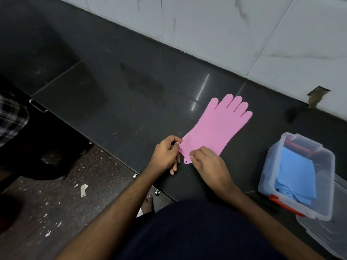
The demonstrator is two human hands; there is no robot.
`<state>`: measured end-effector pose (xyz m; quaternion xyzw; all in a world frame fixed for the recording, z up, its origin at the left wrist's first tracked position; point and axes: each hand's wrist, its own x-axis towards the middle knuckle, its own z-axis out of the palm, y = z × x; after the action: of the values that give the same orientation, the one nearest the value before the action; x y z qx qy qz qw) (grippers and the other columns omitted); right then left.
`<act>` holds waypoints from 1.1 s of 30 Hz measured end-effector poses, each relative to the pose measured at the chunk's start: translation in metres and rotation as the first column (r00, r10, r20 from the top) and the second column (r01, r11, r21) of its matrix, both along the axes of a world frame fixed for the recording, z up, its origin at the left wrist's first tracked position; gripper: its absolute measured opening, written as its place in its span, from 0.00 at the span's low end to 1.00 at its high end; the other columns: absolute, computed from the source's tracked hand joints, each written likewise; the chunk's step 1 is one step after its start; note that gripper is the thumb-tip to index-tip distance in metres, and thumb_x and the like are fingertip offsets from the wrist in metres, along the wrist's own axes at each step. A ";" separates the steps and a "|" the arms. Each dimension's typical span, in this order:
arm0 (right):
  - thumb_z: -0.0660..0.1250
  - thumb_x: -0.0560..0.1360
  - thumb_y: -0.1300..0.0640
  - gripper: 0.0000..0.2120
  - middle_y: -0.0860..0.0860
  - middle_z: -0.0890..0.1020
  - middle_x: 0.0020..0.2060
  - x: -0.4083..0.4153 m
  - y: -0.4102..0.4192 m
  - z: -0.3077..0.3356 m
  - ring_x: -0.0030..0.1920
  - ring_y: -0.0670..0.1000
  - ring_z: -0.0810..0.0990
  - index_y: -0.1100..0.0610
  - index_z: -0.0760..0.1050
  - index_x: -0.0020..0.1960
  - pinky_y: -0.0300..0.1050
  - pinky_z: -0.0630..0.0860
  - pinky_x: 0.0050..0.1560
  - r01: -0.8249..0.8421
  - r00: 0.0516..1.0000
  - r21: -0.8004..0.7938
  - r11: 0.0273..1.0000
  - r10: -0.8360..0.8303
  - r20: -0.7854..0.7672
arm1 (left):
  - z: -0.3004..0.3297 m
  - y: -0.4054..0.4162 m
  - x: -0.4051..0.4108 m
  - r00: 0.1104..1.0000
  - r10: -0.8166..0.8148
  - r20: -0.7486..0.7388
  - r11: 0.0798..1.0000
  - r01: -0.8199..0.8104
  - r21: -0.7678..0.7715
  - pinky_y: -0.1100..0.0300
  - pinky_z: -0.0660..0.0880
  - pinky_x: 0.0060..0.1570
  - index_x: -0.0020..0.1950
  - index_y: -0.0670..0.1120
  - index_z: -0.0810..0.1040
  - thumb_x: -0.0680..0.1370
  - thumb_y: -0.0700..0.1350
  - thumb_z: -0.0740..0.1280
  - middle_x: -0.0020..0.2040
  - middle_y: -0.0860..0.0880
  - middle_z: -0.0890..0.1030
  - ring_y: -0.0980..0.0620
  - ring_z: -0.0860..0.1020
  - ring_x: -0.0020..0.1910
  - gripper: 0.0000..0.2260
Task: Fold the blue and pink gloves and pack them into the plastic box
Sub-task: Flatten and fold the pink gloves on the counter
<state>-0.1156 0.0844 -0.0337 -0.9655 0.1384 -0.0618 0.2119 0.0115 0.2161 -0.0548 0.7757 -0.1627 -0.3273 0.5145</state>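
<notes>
Head view: your left hand [165,154] and right hand [208,164] both sit at the near end of the pink glove [216,128], at its cuff. The glove lies flat on the dark tabletop [131,102], fingers pointing to the far right, toward the pale marbled wall [244,30].

Left grip: thumb and forefinger pressed together on the left corner of the cuff, pinching the edge. The other fingers curl under, off the glove.

Right grip: fingertips pinch the cuff edge just right of the small hanging tab [186,161], which sticks out between your two hands. Palm faces down, wrist angled toward the near right.

The glove's palm and fingers lie unfolded, with no crease visible. Only the cuff corners are held.

The plastic box [326,184] stands on the tabletop to the right of your right hand, apart from the pink glove. It is clear-walled with a red latch on its near side. Its lid [323,239] rests at the near right, touching the box. Inside the box lies the blue glove [296,175], folded; something red and dark shows at the box's far end, and you cannot tell what it is.
</notes>
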 end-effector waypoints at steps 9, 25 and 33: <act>0.70 0.79 0.62 0.08 0.53 0.83 0.47 0.009 -0.007 0.031 0.45 0.53 0.82 0.60 0.84 0.57 0.53 0.81 0.44 0.122 0.944 0.108 0.987 -0.149 0.295 | -0.001 0.004 -0.002 0.999 -0.012 -0.040 1.000 0.013 0.018 0.61 0.71 0.18 0.57 0.48 0.74 0.83 0.39 0.62 0.31 0.44 0.84 0.47 0.78 0.20 0.06; 0.66 0.82 0.57 0.12 0.50 0.81 0.50 0.011 0.004 -0.007 0.48 0.51 0.81 0.55 0.82 0.63 0.50 0.80 0.50 0.008 1.000 0.125 0.992 -0.007 -0.005 | 0.004 0.007 0.002 0.988 -0.014 -0.154 1.000 0.011 -0.023 0.60 0.72 0.18 0.57 0.42 0.74 0.79 0.39 0.61 0.36 0.41 0.86 0.44 0.79 0.22 0.08; 0.70 0.80 0.58 0.07 0.47 0.83 0.47 0.008 0.004 -0.018 0.44 0.48 0.82 0.55 0.84 0.55 0.44 0.78 0.45 0.036 0.990 0.171 0.985 -0.058 0.128 | -0.003 0.010 0.004 0.992 0.008 -0.126 0.999 -0.012 -0.030 0.60 0.73 0.19 0.55 0.41 0.73 0.83 0.42 0.68 0.33 0.44 0.84 0.46 0.79 0.22 0.06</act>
<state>-0.1076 0.0880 -0.0512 -0.9343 0.1516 -0.1188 0.2999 0.0153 0.2266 -0.0577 0.7463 -0.1310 -0.3703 0.5373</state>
